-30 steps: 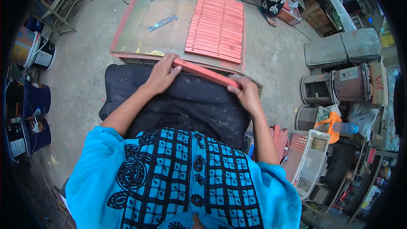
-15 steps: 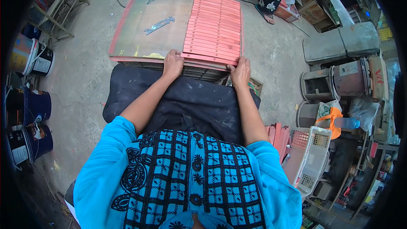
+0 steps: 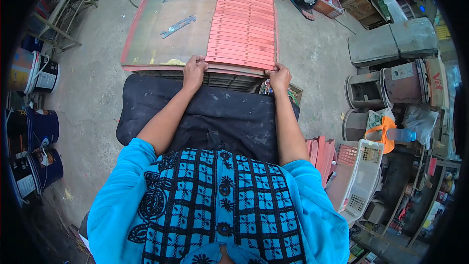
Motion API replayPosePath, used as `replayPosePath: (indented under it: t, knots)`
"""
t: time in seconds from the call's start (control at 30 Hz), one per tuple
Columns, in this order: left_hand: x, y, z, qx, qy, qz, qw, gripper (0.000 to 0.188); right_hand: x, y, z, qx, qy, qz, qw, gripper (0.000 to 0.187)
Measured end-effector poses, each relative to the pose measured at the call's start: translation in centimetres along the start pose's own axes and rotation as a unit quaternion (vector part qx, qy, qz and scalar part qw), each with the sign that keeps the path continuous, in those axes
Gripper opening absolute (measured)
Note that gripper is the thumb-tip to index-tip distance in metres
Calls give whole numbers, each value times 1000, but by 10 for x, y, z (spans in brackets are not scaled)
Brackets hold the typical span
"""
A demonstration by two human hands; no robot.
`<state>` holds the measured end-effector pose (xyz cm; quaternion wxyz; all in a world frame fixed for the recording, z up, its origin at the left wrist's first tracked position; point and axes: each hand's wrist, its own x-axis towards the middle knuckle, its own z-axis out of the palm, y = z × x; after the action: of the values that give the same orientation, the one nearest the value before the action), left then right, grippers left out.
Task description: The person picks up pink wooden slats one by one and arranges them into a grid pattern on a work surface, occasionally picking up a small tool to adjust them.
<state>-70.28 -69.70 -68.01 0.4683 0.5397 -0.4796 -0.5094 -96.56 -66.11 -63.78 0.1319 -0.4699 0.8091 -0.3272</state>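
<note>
Where the row of red strips (image 3: 243, 25) ends at upper centre of the frame, the left hand (image 3: 194, 73) and right hand (image 3: 280, 77) pinch the nearest strip (image 3: 239, 62) by its opposite ends — a grip that presumably lets it lie square against its neighbours on the table (image 3: 166, 51).

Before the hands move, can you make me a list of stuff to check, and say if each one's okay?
1. Left hand at the left end of the nearest red strip: ok.
2. Right hand at that strip's right end: ok.
3. Firm grip on that strip: cannot tell.
4. Red strips lying side by side: ok.
5. Wrench apart from the strips: ok.
6. Other person's foot away from the table: ok.
</note>
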Motion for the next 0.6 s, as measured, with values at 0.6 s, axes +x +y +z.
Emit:
replayPosePath:
  t: [0.6]
  knots:
    - [-4,4,-3,-114,-3,-27,993,26,3,0,-3,-1,-18,69,997,32]
